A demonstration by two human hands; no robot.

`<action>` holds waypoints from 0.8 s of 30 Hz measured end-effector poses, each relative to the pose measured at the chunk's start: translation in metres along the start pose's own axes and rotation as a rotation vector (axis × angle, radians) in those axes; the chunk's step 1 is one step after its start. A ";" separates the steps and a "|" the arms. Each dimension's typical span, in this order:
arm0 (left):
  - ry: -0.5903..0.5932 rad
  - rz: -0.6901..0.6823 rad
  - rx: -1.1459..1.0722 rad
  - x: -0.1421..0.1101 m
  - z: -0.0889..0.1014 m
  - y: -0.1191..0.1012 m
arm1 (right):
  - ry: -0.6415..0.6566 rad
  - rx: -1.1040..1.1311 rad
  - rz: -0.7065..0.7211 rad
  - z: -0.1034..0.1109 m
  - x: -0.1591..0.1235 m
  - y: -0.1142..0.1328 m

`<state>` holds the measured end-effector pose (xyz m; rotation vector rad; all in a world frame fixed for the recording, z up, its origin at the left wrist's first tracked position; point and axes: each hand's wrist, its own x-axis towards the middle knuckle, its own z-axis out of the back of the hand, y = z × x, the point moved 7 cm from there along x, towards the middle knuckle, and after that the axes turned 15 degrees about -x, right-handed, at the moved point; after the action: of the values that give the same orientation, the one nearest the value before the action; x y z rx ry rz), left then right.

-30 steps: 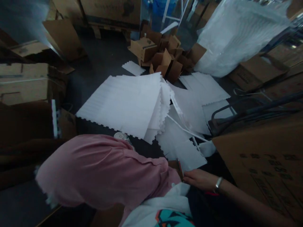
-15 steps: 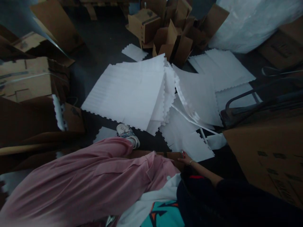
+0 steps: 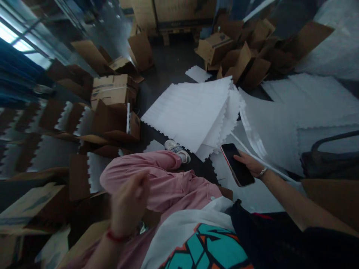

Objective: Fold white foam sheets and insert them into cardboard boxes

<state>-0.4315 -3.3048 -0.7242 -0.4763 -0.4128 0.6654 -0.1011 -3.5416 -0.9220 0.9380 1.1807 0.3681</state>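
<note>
Phone (image 3: 238,172) sits in the right grip (image 3: 250,163), which pinches it by one long edge: the thumb lies over the dark screen, while the other fingers are hidden underneath. A sound hold, I judge, keeps the thumb close to that edge with light pressure and the hidden fingers spread flat under the back — a smooth slab gripped from one side can pivot toward its free end.

Left of the right grip and well apart, the left grip (image 3: 130,203) is raised and blurred before the pink trousers (image 3: 179,186); its fingers look curled, but I cannot tell whether they are pressed together or hold anything. If a second support is wanted, the phone's near end seems the best place for it.

Below the right grip lies a white sheet (image 3: 260,198), probably kinder to a dropped phone than bare floor. Beyond the grip to the left are a shoe (image 3: 178,150) and a stack of white sheets (image 3: 187,108) with notched edges, and farther left an open carton (image 3: 116,119). Farther beyond the right grip stand opened brown cartons (image 3: 244,61) — then, farthest off, a pallet (image 3: 179,30).
</note>
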 end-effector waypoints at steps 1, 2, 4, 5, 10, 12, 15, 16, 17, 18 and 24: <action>0.094 -0.014 -0.003 -0.003 -0.021 -0.005 | 0.133 0.023 0.017 -0.023 0.002 0.030; 0.240 0.021 0.024 -0.005 -0.049 -0.007 | 0.241 0.023 0.034 -0.048 0.004 0.054; 0.399 0.126 0.110 -0.007 -0.094 -0.005 | 0.401 -0.016 0.091 -0.098 0.010 0.089; 0.443 0.193 0.130 -0.008 -0.110 -0.003 | 0.471 -0.052 0.130 -0.124 0.015 0.099; 0.376 0.362 0.156 -0.019 -0.106 0.010 | 0.736 -0.353 0.306 -0.222 0.042 0.102; 0.346 0.390 0.156 -0.023 -0.082 0.024 | 0.836 -0.488 0.333 -0.241 0.041 0.091; 0.312 0.479 0.119 -0.025 -0.052 0.055 | 1.028 -0.655 0.269 -0.253 0.020 0.070; 0.300 0.502 0.101 -0.024 -0.047 0.062 | 1.057 -0.685 0.234 -0.255 0.012 0.065; 0.290 0.512 0.083 -0.021 -0.045 0.067 | 1.060 -0.699 0.203 -0.258 0.006 0.064; 0.282 0.508 0.068 -0.017 -0.045 0.068 | 1.042 -0.699 0.183 -0.262 0.002 0.064; 0.237 0.277 -0.016 -0.002 -0.050 0.029 | 0.772 -0.593 0.329 -0.295 0.013 0.080</action>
<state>-0.4218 -3.3006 -0.7812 -0.6269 -0.1281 0.8616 -0.3451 -3.3595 -0.8898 0.4526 1.4724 1.3543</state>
